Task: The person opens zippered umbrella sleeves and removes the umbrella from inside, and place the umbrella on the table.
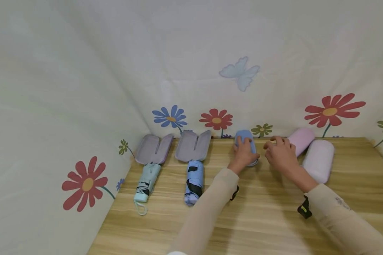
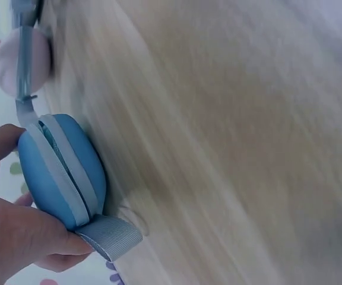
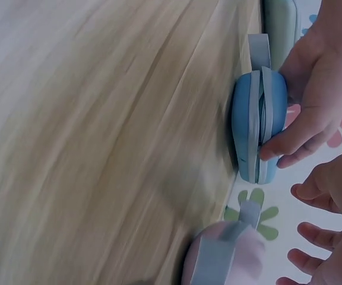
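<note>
A blue zip case (image 1: 245, 134) with a grey strap loop (image 2: 114, 234) stands at the back of the table. My left hand (image 1: 243, 153) grips it, thumb on the near side and fingers over its top. Between the pale zip bands of the blue case (image 3: 240, 124) a narrow dark gap shows. To the right, my right hand (image 1: 282, 156) hovers with loosely bent fingers, apart from the case and holding nothing. Beyond that hand lie a pink case (image 1: 303, 138) and a pale lilac case (image 1: 320, 159), partly hidden by it.
On the left, two greyish-lilac cases, one here (image 1: 148, 148) and one nearer the middle (image 1: 189, 147), lie spread open. In front of them lie a folded mint umbrella (image 1: 150, 177) and a folded blue umbrella (image 1: 194, 173). A flowered curtain (image 1: 191, 81) hangs behind the wooden table (image 1: 258, 219).
</note>
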`<state>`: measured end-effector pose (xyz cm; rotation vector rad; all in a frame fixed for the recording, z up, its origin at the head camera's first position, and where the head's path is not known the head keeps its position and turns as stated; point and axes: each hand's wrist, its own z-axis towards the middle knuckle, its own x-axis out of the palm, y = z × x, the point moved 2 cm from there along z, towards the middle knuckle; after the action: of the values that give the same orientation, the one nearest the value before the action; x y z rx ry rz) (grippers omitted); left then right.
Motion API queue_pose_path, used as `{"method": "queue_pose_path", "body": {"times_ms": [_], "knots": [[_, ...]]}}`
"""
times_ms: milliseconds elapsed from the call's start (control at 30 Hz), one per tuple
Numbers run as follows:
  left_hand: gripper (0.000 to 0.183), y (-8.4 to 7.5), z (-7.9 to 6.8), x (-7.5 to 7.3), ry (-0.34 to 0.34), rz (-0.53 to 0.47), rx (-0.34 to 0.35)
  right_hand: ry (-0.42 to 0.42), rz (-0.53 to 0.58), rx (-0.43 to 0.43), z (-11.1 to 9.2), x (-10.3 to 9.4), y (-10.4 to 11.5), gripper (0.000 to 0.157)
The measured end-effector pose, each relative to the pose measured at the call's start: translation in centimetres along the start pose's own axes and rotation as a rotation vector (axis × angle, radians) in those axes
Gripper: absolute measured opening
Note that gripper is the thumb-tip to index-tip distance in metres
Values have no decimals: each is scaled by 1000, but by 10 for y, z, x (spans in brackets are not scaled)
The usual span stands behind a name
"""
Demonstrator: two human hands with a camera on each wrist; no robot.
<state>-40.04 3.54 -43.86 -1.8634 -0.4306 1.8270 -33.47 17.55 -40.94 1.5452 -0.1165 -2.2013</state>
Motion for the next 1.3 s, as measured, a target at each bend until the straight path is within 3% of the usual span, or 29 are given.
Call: {"method": "queue_pose_path", "body": {"times_ms": [133,300,433,667,833,967,1167,1300], "knots": [[65,-1,1,1,-9,-17,21,-18,3,-2,-2,-4,-3,21],[66,-2,-1,1,31,1,20,-24,3,10,-8,-2,-6,21],[68,1,-4,0,63,46,18,-27,-8,-11,-9,5,-8,19],[71,4,-7,-2,45,183,11,-28,-30,-16,-11,7,-12,17],[73,2,-7,-1,52,222,19,-42,-62,-43,-11,5,-10,26],[73,2,-6,-3,59,183,-4,-13,-103,-54,-8,7,-7,38],[70,5,-4,-4,73,71,14,117,-97,-5,-3,7,-4,53],[69,8,-4,-10,8,-91,43,148,-98,-3,-1,7,-3,57]]}}
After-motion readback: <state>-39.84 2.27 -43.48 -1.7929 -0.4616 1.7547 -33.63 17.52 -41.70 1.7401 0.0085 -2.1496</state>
